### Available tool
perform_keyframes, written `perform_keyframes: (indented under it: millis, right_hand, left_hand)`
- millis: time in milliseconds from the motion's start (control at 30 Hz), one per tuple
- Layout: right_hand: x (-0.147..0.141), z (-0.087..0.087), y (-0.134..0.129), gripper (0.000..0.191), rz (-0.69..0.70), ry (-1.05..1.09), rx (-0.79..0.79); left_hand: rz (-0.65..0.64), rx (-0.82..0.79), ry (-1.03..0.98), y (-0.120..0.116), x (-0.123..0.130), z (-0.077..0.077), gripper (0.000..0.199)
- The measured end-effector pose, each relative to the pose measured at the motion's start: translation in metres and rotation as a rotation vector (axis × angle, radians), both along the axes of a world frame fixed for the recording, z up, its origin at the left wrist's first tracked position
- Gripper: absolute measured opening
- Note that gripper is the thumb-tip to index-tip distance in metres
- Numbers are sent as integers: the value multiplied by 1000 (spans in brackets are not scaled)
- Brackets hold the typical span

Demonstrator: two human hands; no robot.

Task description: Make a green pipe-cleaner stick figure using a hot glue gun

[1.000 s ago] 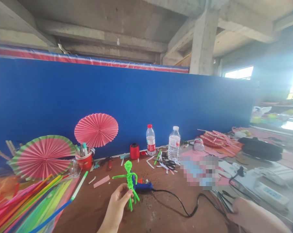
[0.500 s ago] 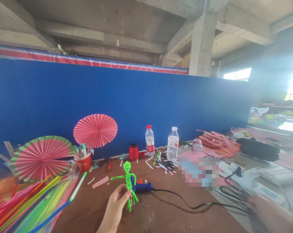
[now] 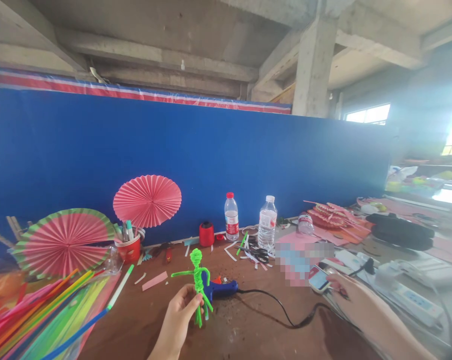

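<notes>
Low in the centre, my left hand [image 3: 181,312] pinches the legs of a bright green pipe-cleaner figure [image 3: 197,275], which stands upright with one arm stretched to the left. Just behind it a blue hot glue gun [image 3: 224,288] lies on the brown table, its front part hidden by the figure. A black cord [image 3: 271,298] runs from the gun to the right. My right hand [image 3: 344,287] is closed around the right end of a phone [image 3: 318,278], a small pale device with a lit screen. Some of those fingertips are blurred.
Pipe cleaners [image 3: 53,315] lie at left, below a folded paper fan [image 3: 68,245] and a red cup [image 3: 129,250] of pens. Two bottles [image 3: 267,222] and scissors [image 3: 261,255] stand or lie at the back. A power strip [image 3: 413,300] is at right.
My right hand has moved left and up from the black cord to the phone. The cord's loops have shifted. The left hand and the green figure have stayed in place.
</notes>
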State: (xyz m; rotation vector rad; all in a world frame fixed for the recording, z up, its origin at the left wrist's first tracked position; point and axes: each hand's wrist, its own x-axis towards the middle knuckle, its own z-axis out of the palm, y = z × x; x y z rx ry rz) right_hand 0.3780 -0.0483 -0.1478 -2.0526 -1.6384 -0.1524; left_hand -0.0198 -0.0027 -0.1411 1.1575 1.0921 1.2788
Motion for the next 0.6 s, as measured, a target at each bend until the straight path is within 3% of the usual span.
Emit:
perform_keyframes:
  millis: [100, 200, 333, 433, 600]
  right_hand:
    - [-44, 16, 13, 30, 105, 79, -10]
    - [-111, 28, 17, 24, 372, 242, -8]
    - [-195, 34, 24, 15, 650, 200, 62]
    - [-233, 36, 39, 9, 663, 254, 49]
    - [-261, 19, 55, 19, 696, 683, 14]
  left_hand:
    - [12, -4, -15, 3, -1, -5, 20]
    - [6, -23, -28, 8, -5, -11, 24]
    - [-23, -16, -11, 10, -9, -16, 24]
    - [0, 6, -16, 8, -10, -15, 22]
    - [15, 67, -47, 5, -10, -13, 23]
